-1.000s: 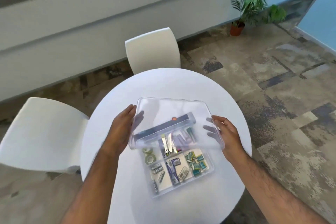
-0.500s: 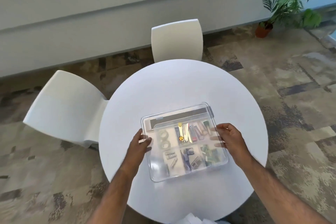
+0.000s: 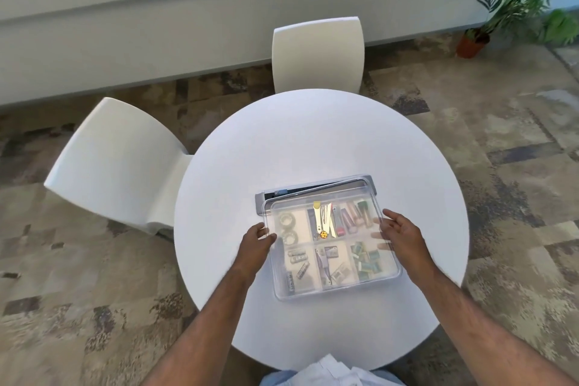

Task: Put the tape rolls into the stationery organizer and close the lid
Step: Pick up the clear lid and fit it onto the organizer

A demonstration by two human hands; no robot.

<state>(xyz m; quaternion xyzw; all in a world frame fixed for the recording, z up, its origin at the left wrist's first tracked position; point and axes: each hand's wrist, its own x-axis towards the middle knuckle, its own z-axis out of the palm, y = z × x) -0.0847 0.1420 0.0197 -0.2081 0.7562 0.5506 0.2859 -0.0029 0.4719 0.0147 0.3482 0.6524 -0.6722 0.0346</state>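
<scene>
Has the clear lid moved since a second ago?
Yes. The lid has come down: earlier it was tilted up above the organizer, covering only its far half; now it lies flat over it, with both hands at its side edges.

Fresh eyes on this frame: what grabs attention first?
The clear organizer near the round white table's front edge, lid on, tape rolls in its far-left compartment. The left hand and right hand flank it. Two white chairs stand beyond.
</scene>
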